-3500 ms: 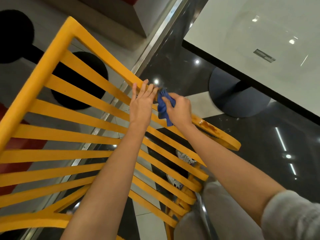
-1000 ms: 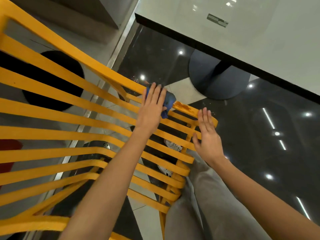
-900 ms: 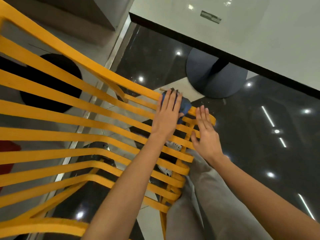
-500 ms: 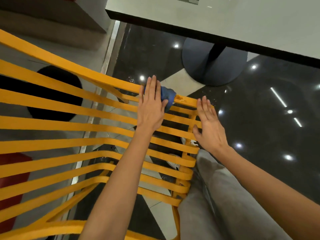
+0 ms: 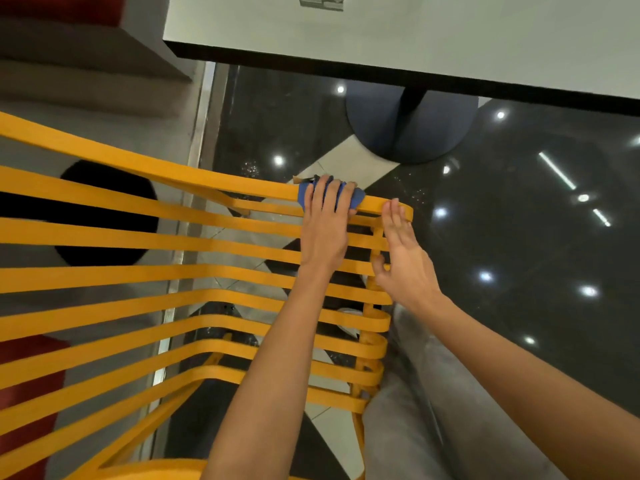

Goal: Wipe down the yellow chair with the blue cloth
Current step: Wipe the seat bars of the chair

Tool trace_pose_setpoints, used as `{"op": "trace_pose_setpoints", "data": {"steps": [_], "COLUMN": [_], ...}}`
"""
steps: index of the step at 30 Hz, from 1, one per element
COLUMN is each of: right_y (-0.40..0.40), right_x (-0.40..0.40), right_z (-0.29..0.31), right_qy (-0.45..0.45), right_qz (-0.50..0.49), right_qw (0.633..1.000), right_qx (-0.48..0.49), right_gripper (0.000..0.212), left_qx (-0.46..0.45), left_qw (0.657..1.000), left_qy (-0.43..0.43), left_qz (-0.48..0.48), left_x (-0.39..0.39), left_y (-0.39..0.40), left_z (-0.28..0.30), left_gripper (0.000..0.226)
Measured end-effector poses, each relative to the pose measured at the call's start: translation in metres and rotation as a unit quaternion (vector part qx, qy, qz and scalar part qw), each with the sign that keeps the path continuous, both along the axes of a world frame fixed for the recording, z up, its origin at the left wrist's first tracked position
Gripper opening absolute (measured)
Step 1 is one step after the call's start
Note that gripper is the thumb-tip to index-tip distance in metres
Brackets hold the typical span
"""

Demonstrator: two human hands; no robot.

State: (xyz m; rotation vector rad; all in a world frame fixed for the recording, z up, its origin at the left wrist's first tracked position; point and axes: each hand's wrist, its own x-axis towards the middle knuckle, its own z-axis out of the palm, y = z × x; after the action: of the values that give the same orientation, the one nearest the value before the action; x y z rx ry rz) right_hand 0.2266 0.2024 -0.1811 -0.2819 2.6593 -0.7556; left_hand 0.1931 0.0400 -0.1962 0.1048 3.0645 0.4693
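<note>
floor (image 5: 519, 258): glossy black tile, white table (image 5: 415, 39) at 12 o'clock.
chair (image 5: 173, 237): yellow slats, stiff, probably light; brace it by the rail end.
cloth (image 5: 357, 198): blue, soft, bunched on top rail, 12 o'clock of centre.
left hand (image 5: 323, 233): your fingers spread, pressing cloth.
right hand (image 5: 405, 258): fingers together, flat by rail end.

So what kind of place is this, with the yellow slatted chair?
Probably a café or food court: a pale table on a round pedestal base, glossy dark floor reflecting ceiling lights, and the slatted yellow chair.
</note>
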Motion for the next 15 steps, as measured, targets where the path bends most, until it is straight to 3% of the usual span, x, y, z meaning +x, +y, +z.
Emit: {"op": "trace_pose_setpoints", "data": {"steps": [2, 5, 9, 12, 15], "right_y": [0.006, 0.010, 0.007, 0.010, 0.012], "right_x": [-0.002, -0.004, -0.005, -0.006, -0.008], "right_z": [0.002, 0.005, 0.005, 0.003, 0.000], "right_qy": [0.001, -0.010, -0.019, -0.010, -0.013], "right_qz": [0.026, 0.040, 0.014, 0.029, 0.043], "right_qw": [1.000, 0.999, 1.000, 1.000, 0.999], "right_qx": [0.013, 0.003, -0.017, -0.004, 0.006], "right_gripper": [0.087, 0.086, 0.085, 0.085, 0.086], "left_qx": [-0.003, -0.016, -0.002, 0.027, 0.001], "left_qw": [1.000, 0.998, 0.995, 0.999, 0.998], "left_qy": [-0.002, -0.005, 0.008, -0.006, -0.019], "left_qz": [-0.014, 0.057, 0.103, 0.021, -0.052], "left_x": [-0.003, -0.004, -0.007, -0.002, -0.003], "left_y": [-0.028, -0.067, -0.048, -0.004, -0.009], "left_z": [0.002, 0.006, 0.003, 0.005, 0.014], "left_gripper": [0.039, 0.044, 0.032, 0.036, 0.045]}}
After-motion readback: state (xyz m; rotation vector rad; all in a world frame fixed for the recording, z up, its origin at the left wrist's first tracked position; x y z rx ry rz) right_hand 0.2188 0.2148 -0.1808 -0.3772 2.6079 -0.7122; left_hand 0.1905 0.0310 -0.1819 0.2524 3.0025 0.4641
